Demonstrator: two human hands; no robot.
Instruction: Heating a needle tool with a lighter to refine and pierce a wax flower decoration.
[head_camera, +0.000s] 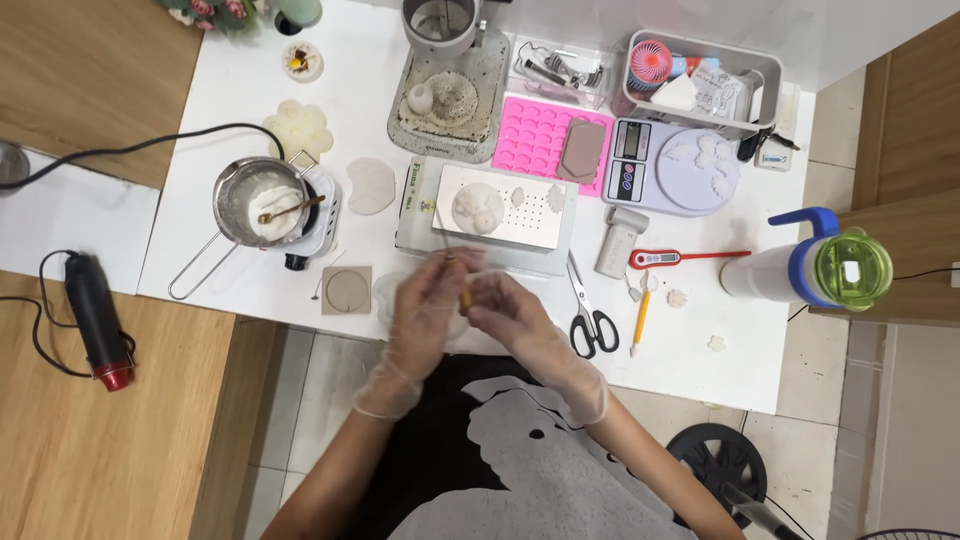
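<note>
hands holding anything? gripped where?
A thin yellow-brown stick, pinched between the fingertips of the gloved left hand and right hand; motion blur hides the exact grip.

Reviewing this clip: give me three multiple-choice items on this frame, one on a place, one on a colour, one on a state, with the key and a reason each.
1. Where do the black-handled scissors lie?
A. on the scale
B. on the white table, right of the hands
C. in the pot

2. What colour is the silicone mould tray?
A. pink
B. blue
C. black

3. The gloved left hand and right hand are:
A. far apart
B. on the scissors
C. close together around a small yellowish piece

Key: B, blades point up beside the right hand; A, bright pink cavities; C, fingers meet over it.
</note>
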